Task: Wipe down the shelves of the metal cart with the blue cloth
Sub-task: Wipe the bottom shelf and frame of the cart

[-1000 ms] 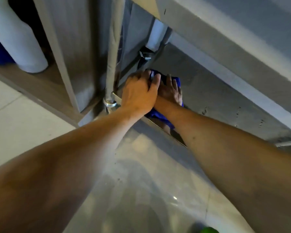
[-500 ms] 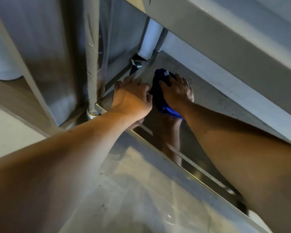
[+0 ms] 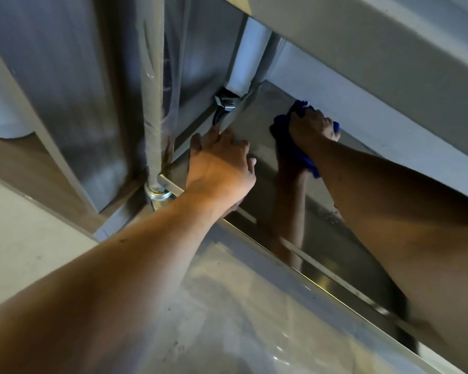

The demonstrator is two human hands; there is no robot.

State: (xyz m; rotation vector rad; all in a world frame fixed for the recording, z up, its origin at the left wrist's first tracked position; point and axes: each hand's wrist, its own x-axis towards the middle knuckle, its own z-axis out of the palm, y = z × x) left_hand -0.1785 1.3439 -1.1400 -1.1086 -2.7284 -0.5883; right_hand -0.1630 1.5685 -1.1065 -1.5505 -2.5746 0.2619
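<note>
right grip (image 3: 312,128) closed on blue cloth (image 3: 299,155), slid farther from left grip (image 3: 222,164) (flat on shelf (image 3: 257,122))

We find no readable text, label, brand or number anywhere in view. The metal cart's lower shelf (image 3: 257,125), its wrapped upright post (image 3: 153,103) at ten o'clock and the blue cloth (image 3: 283,125) carry no markings we can make out.
</note>
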